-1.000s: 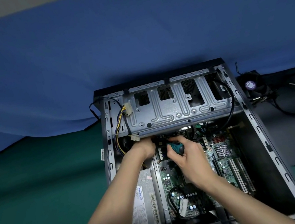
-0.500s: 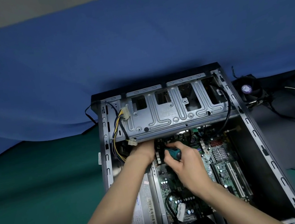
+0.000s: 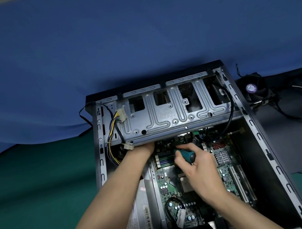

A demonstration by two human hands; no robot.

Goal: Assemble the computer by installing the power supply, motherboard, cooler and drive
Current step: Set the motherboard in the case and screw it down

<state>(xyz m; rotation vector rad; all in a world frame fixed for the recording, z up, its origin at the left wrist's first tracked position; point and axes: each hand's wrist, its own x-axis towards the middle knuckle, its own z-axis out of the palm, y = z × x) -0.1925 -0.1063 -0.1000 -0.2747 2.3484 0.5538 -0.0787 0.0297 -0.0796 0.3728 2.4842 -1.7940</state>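
The open computer case [image 3: 257, 136] lies flat on the table. Inside it sits the green motherboard [image 3: 170, 189], with the grey power supply [image 3: 140, 214] to its left. My right hand [image 3: 197, 166] grips a teal-handled screwdriver [image 3: 186, 155] whose tip points toward the board's far edge, under the metal drive cage [image 3: 168, 115]. My left hand [image 3: 144, 149] reaches under the cage's front lip; its fingers are hidden there. The cooler fan [image 3: 253, 89] lies outside the case at the right.
Yellow and black power cables [image 3: 112, 131] with white connectors hang at the cage's left end. Black cables [image 3: 300, 107] trail from the cooler over a grey mat. A blue cloth backdrop [image 3: 133, 37] rises behind the case. Green table surface [image 3: 29, 194] spreads to the left.
My right hand has shifted slightly with the screwdriver near the board's far edge. The view has tilted, so the case sits lower in the frame. My left hand stays under the cage.
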